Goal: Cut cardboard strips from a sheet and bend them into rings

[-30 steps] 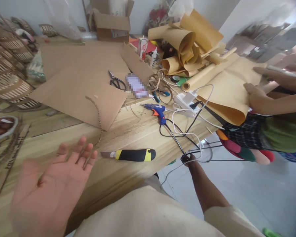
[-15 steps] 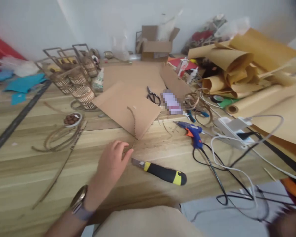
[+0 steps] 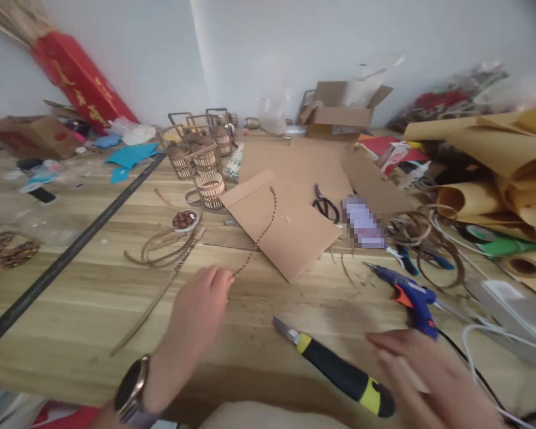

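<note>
My left hand (image 3: 199,310) is over the wooden table (image 3: 71,310), its fingertips pinched on the near end of a thin corrugated cardboard strip (image 3: 261,235) that runs up across a cardboard sheet (image 3: 290,229). A watch sits on that wrist. My right hand (image 3: 433,378) is blurred at the lower right, fingers stretched out and holding nothing, just right of a black-and-yellow utility knife (image 3: 339,369) and below a blue glue gun (image 3: 408,295).
Scissors (image 3: 325,205) lie on the cardboard. Woven baskets (image 3: 205,170), a small bowl of beads (image 3: 184,220) and loose strips stand at the middle left. Rolled brown paper (image 3: 495,149), cables and a power strip (image 3: 509,304) crowd the right. A dark bar (image 3: 71,250) crosses the left.
The view swung left. My left hand has pulled the strip toward me, and it now lies straighter. My right hand has come into view beside the knife.
</note>
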Tool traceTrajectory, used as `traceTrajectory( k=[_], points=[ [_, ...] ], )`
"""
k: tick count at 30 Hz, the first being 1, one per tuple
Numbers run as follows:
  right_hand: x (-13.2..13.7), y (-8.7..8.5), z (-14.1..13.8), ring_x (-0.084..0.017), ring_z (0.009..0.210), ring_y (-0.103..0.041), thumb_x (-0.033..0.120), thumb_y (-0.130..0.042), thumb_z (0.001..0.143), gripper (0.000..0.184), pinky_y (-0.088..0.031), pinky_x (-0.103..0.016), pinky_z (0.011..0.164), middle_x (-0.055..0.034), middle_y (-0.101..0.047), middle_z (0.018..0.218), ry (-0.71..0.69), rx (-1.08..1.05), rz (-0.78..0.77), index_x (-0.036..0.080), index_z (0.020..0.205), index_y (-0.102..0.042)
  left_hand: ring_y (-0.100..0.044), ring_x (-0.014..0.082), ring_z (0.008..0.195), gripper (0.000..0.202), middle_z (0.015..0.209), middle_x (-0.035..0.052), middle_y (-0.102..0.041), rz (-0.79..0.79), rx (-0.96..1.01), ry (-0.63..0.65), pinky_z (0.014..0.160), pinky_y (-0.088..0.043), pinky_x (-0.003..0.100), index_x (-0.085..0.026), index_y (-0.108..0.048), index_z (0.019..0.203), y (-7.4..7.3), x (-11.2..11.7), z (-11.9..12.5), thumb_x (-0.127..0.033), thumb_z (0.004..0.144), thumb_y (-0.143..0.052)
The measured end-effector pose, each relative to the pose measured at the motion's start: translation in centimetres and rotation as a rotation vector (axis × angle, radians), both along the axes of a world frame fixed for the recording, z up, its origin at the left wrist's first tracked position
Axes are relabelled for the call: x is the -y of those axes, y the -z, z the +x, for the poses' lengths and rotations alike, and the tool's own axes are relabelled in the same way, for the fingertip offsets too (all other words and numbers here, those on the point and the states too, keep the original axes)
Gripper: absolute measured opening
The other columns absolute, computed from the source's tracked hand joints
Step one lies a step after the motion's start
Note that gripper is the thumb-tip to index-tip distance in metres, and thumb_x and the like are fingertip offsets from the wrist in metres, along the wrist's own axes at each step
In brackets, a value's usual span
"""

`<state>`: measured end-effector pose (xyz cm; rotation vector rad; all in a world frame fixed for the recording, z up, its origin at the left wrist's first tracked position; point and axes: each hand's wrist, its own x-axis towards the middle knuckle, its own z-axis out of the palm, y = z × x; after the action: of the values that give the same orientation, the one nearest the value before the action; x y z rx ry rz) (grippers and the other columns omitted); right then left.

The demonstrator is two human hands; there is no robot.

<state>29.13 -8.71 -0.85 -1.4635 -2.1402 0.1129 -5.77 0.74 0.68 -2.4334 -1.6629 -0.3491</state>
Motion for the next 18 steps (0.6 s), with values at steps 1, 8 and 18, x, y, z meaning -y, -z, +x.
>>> traceTrajectory(
  k=[1, 8, 18],
  points=[
    [-1.2, 0.0, -1.5, -0.023, 0.086, -0.07, 0.035, -0.047, 0.1, 0.024, -0.059, -0.035, 0.072, -0.0078, -0.072, 0.096, -0.077, 0.024, -0.017, 0.029, 0.109, -0.069, -0.062, 0.024, 0.076, 0.024, 0.083, 0.007, -0.068, 0.068, -0.001, -0.023, 0.068, -0.046, 0.034, -0.019, -0.065, 0.09, 0.0, 0.2, -1.7, -0.019, 0.101, -0.044],
    [-3.9, 2.7, -6.2, -0.027, 0.095, -0.07, 0.038, -0.076, 0.081, 0.052, -0.059, -0.038, 0.077, -0.0078, -0.072, 0.109, -0.275, 0.243, -0.196, 0.026, 0.129, -0.061, -0.061, 0.0319, 0.083, 0.033, 0.089, 0.0143, -0.069, 0.101, -0.13, -0.312, 0.073, -0.047, 0.04, -0.014, -0.068, 0.096, 2.5, -0.1, -10.2, -0.029, 0.1, -0.039],
    [-2.4, 4.5, -4.9, -0.027, 0.085, -0.069, 0.032, -0.069, 0.085, 0.029, -0.057, -0.041, 0.071, -0.006, -0.071, 0.097, -0.193, 0.222, -0.246, 0.029, 0.113, -0.065, -0.063, 0.0335, 0.095, 0.036, 0.105, 0.0189, -0.066, -0.095, -0.165, -0.403, 0.079, -0.049, 0.04, -0.012, -0.064, 0.109, 3.9, -2.9, -11.7, -0.033, 0.098, -0.038]
  ],
)
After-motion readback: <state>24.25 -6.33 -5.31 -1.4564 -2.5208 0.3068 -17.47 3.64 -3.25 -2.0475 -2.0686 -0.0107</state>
